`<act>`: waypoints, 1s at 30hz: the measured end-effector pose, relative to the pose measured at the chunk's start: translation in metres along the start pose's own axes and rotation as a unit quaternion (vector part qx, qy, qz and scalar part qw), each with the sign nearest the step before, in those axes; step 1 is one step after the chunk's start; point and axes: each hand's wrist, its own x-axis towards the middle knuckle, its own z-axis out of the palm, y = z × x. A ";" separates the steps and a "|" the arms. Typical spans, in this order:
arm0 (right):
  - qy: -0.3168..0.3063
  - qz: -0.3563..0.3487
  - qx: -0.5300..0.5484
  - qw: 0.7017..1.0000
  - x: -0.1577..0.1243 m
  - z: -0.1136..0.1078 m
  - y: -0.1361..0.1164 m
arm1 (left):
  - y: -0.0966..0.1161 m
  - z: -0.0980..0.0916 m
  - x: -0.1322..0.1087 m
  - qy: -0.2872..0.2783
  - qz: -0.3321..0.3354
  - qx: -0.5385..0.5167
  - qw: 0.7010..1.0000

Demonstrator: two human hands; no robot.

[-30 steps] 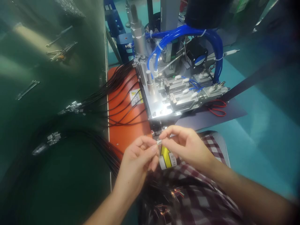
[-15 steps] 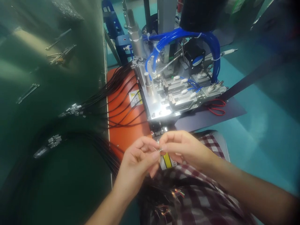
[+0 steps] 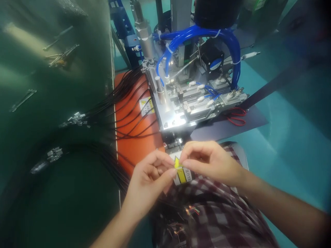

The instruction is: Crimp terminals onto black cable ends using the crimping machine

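Observation:
My left hand point(image 3: 152, 175) is closed in a pinch, thumb against fingertips, around something too small to name. Just to its right, my right hand point(image 3: 207, 160) also pinches, and a thin bit shows between the two sets of fingertips. The hands are slightly apart. Behind the fingertips is a white label with a yellow arrow point(image 3: 182, 175). Below them, black cables with bare coloured wire ends point(image 3: 192, 210) lie over the checked cloth point(image 3: 219, 220) on my lap.
A metal machine point(image 3: 176, 117) with blue tubes point(image 3: 181, 36) stands ahead, beside an orange plate point(image 3: 133, 127) crossed by black cables. On the green table point(image 3: 64, 193) at left lie cable bundles with silvery connectors point(image 3: 77, 119). A red cord loop point(image 3: 238, 117) is at the right.
My fingertips have moved a little apart, uncovering more of the yellow arrow label. The whole view has shifted slightly, with the machine and table now further left.

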 end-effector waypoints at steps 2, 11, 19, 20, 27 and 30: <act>-0.011 -0.003 -0.004 1.000 0.000 0.000 0.000 | -0.001 -0.002 0.001 -0.013 -0.002 0.002 1.000; -0.079 -0.116 -0.155 0.978 -0.002 -0.003 -0.006 | 0.003 -0.002 -0.001 -0.060 -0.025 -0.002 0.998; -0.133 -0.226 -0.361 0.895 0.010 -0.006 -0.004 | -0.004 -0.004 0.005 -0.105 -0.103 -0.003 0.989; -0.125 -0.218 -0.356 0.900 0.012 -0.006 -0.004 | -0.004 -0.004 0.006 -0.089 -0.102 -0.015 0.991; 0.049 -0.063 -0.108 0.991 0.004 0.009 0.004 | 0.000 0.000 0.005 0.009 -0.082 -0.111 0.990; 0.058 -0.035 -0.046 0.997 0.001 0.017 0.011 | 0.000 0.001 0.005 0.034 -0.063 -0.117 0.991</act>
